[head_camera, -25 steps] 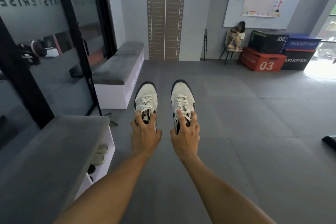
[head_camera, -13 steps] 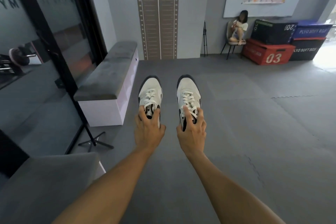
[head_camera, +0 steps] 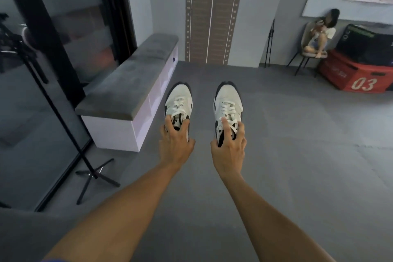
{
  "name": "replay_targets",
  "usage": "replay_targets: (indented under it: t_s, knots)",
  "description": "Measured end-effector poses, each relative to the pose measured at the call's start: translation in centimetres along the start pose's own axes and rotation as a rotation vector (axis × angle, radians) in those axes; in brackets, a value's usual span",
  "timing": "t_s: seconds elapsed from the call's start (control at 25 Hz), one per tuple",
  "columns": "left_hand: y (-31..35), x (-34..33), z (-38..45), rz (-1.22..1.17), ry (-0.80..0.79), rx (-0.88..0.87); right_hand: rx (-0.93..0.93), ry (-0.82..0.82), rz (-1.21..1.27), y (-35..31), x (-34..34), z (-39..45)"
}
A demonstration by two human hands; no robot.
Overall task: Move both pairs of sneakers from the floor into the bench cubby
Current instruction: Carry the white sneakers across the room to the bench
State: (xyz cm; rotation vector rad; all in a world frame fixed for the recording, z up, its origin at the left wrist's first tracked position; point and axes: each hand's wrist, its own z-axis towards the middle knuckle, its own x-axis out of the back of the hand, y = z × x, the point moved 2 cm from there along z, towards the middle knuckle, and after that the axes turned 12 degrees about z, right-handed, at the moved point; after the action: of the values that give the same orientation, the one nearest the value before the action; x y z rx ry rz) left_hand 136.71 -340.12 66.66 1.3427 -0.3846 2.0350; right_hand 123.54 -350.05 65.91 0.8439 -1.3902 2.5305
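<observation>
I hold a pair of white sneakers with black trim out in front of me, above the grey floor. My left hand (head_camera: pixel 175 144) grips the left sneaker (head_camera: pixel 178 100) at its collar, fingers inside the opening. My right hand (head_camera: pixel 228 149) grips the right sneaker (head_camera: pixel 228 100) the same way. Both toes point away from me. A white bench (head_camera: pixel 119 132) with a grey cushioned top and open cubbies on its right face stands just left of the left sneaker. The second pair is out of view.
A black tripod stand (head_camera: pixel 93 174) rests on the floor at the bench's near end, beside a glass wall (head_camera: pixel 42 70). A person sits on a chair (head_camera: pixel 314 53) at the back right, next to stacked red and black boxes (head_camera: pixel 361 76). Grey mat floor (head_camera: pixel 297 155) spreads to the right.
The view has moved forward: the far bench is closer and larger, and the near bench has slipped out of the lower left. Both hands keep their hold on the sneakers.
</observation>
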Motion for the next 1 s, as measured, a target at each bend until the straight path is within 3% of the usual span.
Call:
replay_targets:
  t_s: [0.32,0.6,0.84,1.0]
  knots:
    - [2.8,-14.1,21.7,-0.071,-0.027,-0.02,-0.078,0.03,-0.026,7.4,-10.9,20.3]
    - [6.8,-21.5,37.6,-0.055,-0.095,-0.053,-0.155,-0.003,-0.071,13.0,-17.4,36.3]
    - [10.1,-29.0,49.4,0.011,-0.094,0.024,-0.153,-0.053,-0.002,17.4,-23.5,51.8]
    - [11.9,-33.0,56.3,-0.005,-0.133,0.178,-0.139,-0.202,0.027,19.3,-26.6,62.4]
